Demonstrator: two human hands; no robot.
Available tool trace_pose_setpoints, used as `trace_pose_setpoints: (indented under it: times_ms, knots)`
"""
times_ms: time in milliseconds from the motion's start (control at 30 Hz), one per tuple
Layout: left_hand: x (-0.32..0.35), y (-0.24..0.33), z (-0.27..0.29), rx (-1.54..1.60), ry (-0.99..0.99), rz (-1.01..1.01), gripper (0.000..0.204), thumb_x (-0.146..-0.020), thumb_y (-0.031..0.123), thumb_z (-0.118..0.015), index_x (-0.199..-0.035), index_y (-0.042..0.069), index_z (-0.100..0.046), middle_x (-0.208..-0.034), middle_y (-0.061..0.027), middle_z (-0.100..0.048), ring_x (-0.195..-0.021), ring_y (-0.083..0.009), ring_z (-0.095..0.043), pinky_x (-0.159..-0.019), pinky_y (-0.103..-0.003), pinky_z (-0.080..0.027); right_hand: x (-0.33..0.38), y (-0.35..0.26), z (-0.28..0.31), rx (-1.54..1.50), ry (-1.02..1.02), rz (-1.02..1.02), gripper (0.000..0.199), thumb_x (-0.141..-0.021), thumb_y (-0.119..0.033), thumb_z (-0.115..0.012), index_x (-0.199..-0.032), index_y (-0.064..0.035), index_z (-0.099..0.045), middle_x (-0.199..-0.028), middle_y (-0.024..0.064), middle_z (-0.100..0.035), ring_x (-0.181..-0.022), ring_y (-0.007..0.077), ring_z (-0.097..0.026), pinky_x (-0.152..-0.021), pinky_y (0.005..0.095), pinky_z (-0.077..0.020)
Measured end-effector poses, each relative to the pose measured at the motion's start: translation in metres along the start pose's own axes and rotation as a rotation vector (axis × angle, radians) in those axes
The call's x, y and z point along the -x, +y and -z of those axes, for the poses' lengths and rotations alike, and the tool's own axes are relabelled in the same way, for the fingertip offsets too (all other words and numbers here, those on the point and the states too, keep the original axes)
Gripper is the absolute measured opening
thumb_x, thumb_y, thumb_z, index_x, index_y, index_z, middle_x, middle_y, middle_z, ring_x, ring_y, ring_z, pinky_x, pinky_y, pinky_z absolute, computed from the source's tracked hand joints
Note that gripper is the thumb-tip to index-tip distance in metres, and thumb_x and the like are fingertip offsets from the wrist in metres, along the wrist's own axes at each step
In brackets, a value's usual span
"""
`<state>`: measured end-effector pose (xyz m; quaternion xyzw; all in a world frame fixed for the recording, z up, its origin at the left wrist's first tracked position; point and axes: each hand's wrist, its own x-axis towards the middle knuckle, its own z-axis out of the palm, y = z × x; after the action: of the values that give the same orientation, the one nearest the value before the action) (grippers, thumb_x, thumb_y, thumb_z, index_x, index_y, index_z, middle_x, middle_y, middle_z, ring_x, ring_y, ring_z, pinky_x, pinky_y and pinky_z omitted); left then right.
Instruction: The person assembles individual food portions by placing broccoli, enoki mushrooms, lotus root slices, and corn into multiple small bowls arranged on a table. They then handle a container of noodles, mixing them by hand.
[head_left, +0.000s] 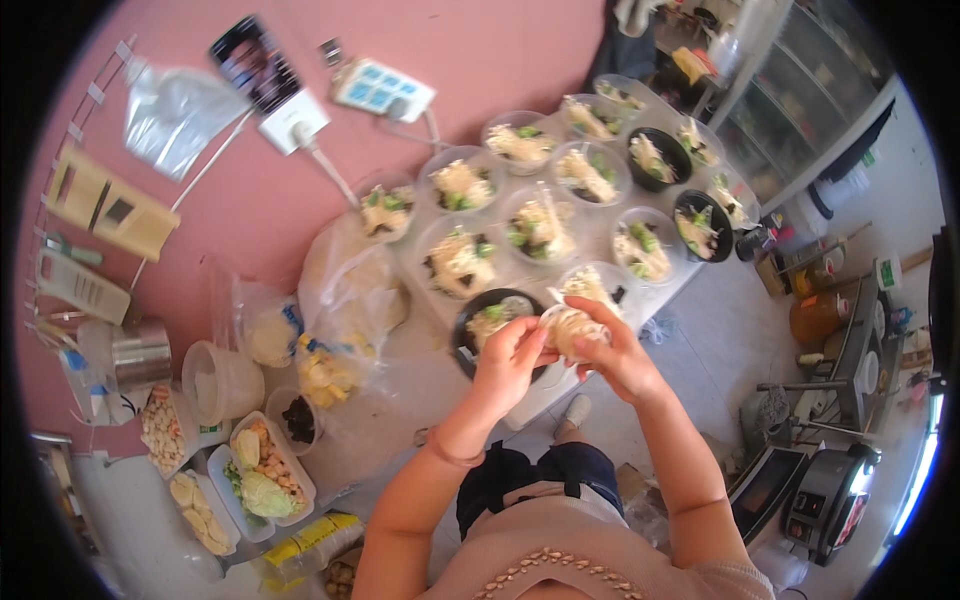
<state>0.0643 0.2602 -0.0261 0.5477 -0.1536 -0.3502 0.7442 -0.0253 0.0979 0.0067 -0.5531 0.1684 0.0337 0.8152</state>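
Note:
Over the table's front edge, my two hands hold a pale bunch of enoki mushrooms [570, 328] between them. The fingertips of my left hand [508, 352] pinch at its left side. My right hand [620, 358] is wrapped round it from the right. Just beneath my left hand stands a black bowl [466, 335] partly filled with pale strands and greens. Behind the bunch is a clear bowl [592, 284] of similar food, partly hidden by my hands. Another clear bowl [455, 262] with pale strands, dark pieces and greens stands farther back.
Several more filled bowls, such as a clear one [540, 222] and a black one [703, 226], crowd the table [420, 400]. Plastic bags [350, 270] and a tray of cut food [275, 470] lie at left. A phone [255, 65] and power strip [383, 90] are on the pink wall.

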Motion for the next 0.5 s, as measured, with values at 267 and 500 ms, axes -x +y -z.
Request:
trace_pose_setpoints:
  times_ms: [267,500]
  knots:
    - [-0.099,-0.065,-0.144,0.126,0.003,0.157,0.009,-0.094,0.008,-0.062,-0.099,0.002,-0.058,-0.099,-0.0085,-0.067,-0.09,-0.0166,-0.067,-0.085,-0.033,-0.057,0.028,-0.027,0.176,-0.195,0.219,-0.045,0.034,-0.091,-0.014,-0.065,-0.121,-0.0063,-0.051,-0.103,0.009,-0.065,-0.087,0.0162,-0.065,-0.065,0.03,-0.0551]
    - [-0.151,-0.069,-0.176,0.141,0.057,0.14,0.011,-0.093,0.009,-0.063,-0.1,0.001,-0.059,-0.097,-0.0089,-0.068,-0.088,-0.0168,-0.067,-0.082,-0.032,-0.058,-0.001,-0.041,0.235,-0.229,0.211,-0.028,0.029,-0.09,-0.014,-0.066,-0.115,-0.007,-0.053,-0.098,0.0076,-0.066,-0.084,0.0167,-0.067,-0.062,0.03,-0.0556]
